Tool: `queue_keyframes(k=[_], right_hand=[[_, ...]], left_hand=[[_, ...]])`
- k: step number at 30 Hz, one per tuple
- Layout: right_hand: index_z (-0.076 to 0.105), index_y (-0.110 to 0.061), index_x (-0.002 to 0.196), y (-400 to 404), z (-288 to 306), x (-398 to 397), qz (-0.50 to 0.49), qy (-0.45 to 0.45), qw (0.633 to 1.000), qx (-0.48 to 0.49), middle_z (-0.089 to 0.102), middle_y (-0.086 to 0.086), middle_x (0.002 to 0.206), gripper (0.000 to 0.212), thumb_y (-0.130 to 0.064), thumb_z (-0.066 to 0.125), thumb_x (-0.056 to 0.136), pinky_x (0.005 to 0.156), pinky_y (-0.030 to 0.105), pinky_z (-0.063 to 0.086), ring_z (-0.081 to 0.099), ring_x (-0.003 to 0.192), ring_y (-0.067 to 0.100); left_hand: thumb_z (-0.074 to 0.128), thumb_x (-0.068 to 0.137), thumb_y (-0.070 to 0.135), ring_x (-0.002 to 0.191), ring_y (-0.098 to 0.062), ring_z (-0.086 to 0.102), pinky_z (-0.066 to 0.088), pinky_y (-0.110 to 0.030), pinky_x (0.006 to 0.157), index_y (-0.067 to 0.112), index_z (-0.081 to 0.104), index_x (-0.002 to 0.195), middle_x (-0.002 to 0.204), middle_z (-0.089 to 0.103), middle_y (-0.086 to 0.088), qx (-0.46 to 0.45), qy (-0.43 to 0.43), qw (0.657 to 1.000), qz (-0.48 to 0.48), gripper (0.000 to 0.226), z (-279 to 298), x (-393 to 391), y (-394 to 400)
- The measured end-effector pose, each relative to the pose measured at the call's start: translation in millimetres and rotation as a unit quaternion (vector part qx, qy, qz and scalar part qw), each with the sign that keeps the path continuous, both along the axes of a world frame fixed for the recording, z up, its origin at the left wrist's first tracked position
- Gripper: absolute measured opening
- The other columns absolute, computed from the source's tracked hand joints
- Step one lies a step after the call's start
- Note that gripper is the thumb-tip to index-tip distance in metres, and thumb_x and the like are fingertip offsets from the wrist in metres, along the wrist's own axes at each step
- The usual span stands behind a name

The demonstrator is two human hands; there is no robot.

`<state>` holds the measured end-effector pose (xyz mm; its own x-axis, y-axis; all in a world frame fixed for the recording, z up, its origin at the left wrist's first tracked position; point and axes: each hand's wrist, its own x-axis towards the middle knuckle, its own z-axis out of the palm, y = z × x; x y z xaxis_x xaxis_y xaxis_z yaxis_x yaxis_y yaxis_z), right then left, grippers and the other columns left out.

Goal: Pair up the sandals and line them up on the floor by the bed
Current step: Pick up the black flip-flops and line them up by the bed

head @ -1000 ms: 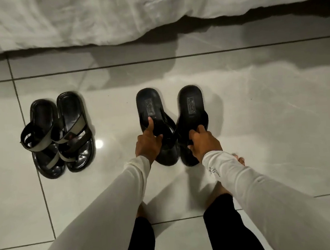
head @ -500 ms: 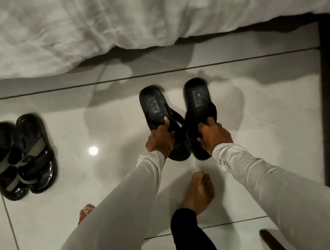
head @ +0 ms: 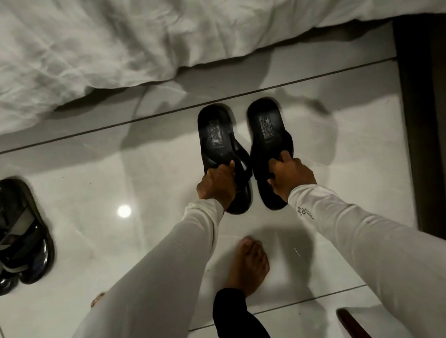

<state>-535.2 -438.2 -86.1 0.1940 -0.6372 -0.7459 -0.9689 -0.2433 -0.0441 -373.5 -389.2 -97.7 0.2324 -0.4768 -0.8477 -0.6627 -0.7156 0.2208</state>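
Sandals number four: two strapped sandals (head: 13,235) at frame left, two flip-flops, left flip-flop (head: 217,139) gripped by left hand (head: 216,184), right flip-flop (head: 267,129) by right hand (head: 292,175).

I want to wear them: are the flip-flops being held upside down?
No, right side up: the flip-flops show their printed insoles and straps, one in each hand.

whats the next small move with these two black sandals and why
Probably let go of both: the left hand and right hand each grip a black thong sandal, already side by side, heels toward the bed.
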Motion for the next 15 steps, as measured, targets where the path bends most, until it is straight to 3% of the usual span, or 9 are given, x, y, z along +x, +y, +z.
queue_keyframes(k=[5,10,15], right_hand=[[0.055,-0.012,0.119,-2,1,-4,-0.007,0.001,1.0,0.002,0.044,0.016,0.133,0.036,-0.026,0.065,0.087,0.08,0.045,0.051,0.057,0.104,0.041],[0.05,-0.013,0.123,3,15,-1,-0.001,-0.013,1.0,-0.008,0.039,0.016,0.136,0.041,-0.016,0.064,0.085,0.07,0.042,0.05,0.062,0.095,0.043],[0.047,-0.015,0.132,19,43,22,0.023,-0.007,0.999,-0.03,0.042,0.018,0.136,0.052,-0.014,0.063,0.083,0.081,0.047,0.053,0.057,0.106,0.045]], left_hand=[[0.037,0.104,0.041,0.12,-0.039,0.061,0.048,-0.046,0.099,0.028,0.047,0.147,0.134,0.06,-0.018,-0.013,0.013,1.0,-0.019,0.046,-2,-5,4],[0.036,0.104,0.035,0.126,-0.041,0.057,0.048,-0.05,0.104,0.036,0.033,0.154,0.146,0.052,-0.016,-0.04,0.042,0.995,-0.078,0.051,8,3,19],[0.037,0.104,0.033,0.125,-0.038,0.056,0.049,-0.049,0.102,0.034,0.027,0.157,0.141,0.052,-0.017,-0.077,0.074,0.986,-0.13,0.054,40,27,52]])
